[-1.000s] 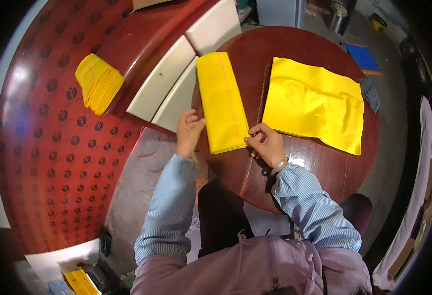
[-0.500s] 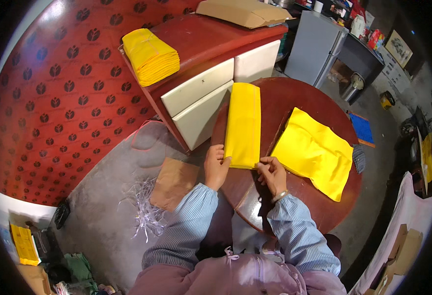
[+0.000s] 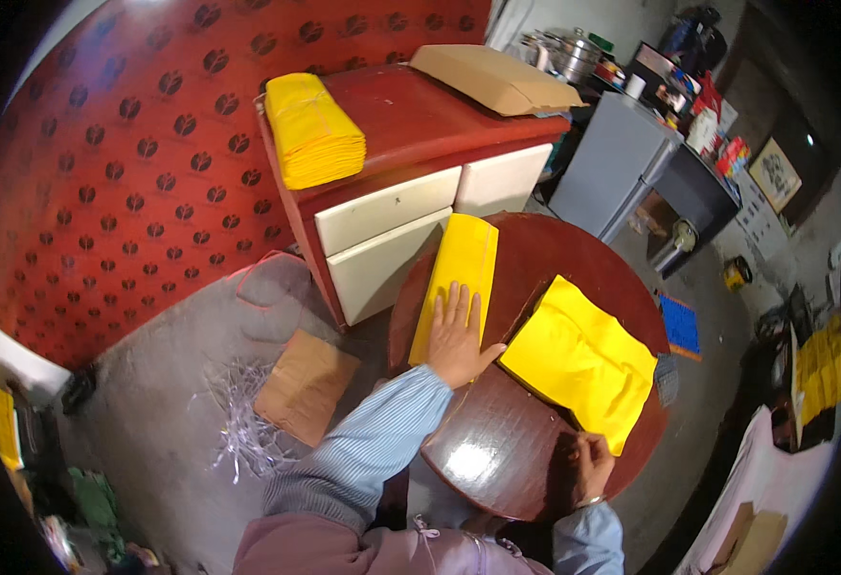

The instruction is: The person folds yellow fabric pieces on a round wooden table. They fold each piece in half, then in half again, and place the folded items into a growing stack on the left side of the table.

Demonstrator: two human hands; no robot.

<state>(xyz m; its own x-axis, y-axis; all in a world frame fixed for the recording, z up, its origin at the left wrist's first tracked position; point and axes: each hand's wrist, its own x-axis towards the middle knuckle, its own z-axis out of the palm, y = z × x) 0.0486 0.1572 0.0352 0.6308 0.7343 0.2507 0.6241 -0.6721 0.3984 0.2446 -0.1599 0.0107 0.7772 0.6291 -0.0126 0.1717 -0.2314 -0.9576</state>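
A long folded yellow fabric bundle (image 3: 465,254) lies on the round dark-red table. My left hand (image 3: 456,335) rests flat on its near half, fingers spread and thumb out to the right. To the right lies a stack of yellow fabric sheets (image 3: 583,345), its top one rumpled. At the near right corner of that stack my right hand (image 3: 591,467) has its fingers curled together on the sheet's edge. The wrist wears a bracelet. The fingertips are small in view, and how many layers they hold cannot be made out.
A red cabinet (image 3: 392,115) with pale drawers stands beyond the table, bearing a thick yellow folded stack (image 3: 315,134) and a cardboard piece (image 3: 492,79). On the floor at left lie brown paper (image 3: 306,385) and tangled white strips (image 3: 243,422). A grey fridge (image 3: 612,158) stands at far right.
My left hand has gone from the folded bundle's near edge to lying flat on top. My right hand has left that bundle for the right stack's near corner. The view has shifted.
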